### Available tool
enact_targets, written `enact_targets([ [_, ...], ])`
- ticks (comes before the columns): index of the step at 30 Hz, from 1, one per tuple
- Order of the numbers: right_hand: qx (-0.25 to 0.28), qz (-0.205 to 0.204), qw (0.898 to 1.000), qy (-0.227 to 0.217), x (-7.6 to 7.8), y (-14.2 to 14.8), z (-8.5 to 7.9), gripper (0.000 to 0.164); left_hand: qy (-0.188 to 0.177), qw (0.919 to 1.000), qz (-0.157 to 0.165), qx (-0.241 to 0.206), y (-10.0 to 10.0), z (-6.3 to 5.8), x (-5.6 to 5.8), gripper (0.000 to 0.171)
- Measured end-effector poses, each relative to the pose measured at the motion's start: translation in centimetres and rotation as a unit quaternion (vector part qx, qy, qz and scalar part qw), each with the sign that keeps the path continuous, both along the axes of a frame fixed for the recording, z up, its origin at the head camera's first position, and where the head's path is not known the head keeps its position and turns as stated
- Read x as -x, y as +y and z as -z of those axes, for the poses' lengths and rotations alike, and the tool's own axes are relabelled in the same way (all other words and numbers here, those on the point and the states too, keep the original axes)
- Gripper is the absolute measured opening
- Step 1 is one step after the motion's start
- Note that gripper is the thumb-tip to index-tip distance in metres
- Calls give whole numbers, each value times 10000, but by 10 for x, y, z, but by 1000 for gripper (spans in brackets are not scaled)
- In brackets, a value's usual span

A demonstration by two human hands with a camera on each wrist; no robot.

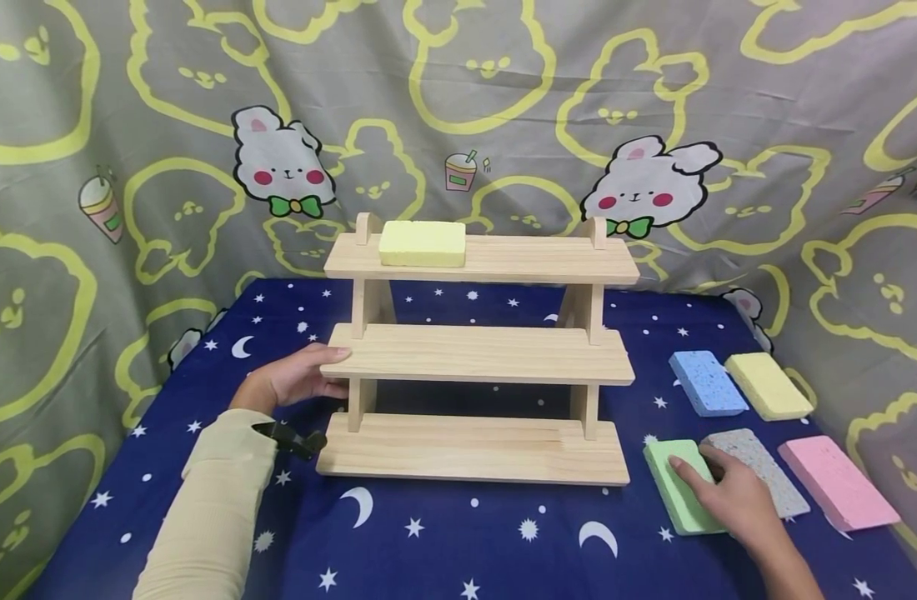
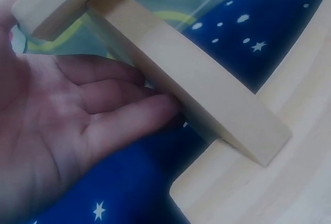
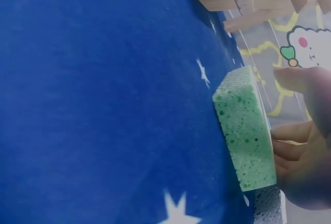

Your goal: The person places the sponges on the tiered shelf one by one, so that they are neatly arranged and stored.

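A three-tier wooden display rack (image 1: 477, 354) stands on the table. My left hand (image 1: 303, 377) grips the left end of its middle shelf, thumb on top and fingers underneath; in the left wrist view, the fingertips (image 2: 163, 111) are against the side support (image 2: 191, 79). My right hand (image 1: 736, 496) is over a green sponge (image 1: 676, 492) lying flat to the right of the rack. Its thumb extends above the green sponge, while the other fingers reach down by the grey speckled sponge (image 1: 766, 475). A pale yellow sponge (image 1: 423, 244) sits on the top shelf, left of centre.
Beyond my right hand lie a blue sponge (image 1: 708, 383), another yellow sponge (image 1: 769, 386) and a pink sponge (image 1: 839, 483). A dark blue cloth (image 1: 406, 550) with moons and stars covers the table. Grey patterned curtains (image 1: 496, 108) hang behind and at both sides.
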State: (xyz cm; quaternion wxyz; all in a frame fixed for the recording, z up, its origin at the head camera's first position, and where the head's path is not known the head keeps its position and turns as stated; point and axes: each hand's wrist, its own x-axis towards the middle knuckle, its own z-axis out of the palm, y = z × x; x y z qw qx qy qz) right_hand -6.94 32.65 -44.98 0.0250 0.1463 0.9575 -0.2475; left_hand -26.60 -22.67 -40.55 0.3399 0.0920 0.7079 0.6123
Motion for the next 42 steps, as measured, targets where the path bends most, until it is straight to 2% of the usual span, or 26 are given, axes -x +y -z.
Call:
enact_targets([
  [7,-123,111,9992,-353,-3,-7,-1,89,23,10000,44,-81,-2,2,-1,70],
  [11,-359,3,9993,-121,-6,-12,3,92,-4,9999,44,-116,-3,3,-2,70],
  [18,-472,-150,9977,458,-11,-16,10,94,-49,9998,35,-182,-3,4,-2,69],
  [24,-461,-165,9980,400,-10,-16,10,93,-30,9999,37,-130,-3,3,-2,69],
  [33,-558,-322,9979,76,-3,-11,0,94,-29,9999,13,-140,-1,0,-1,69],
  [42,-697,-723,9943,369,3,-3,-18,86,-24,10000,3,-42,0,-2,-1,69],
])
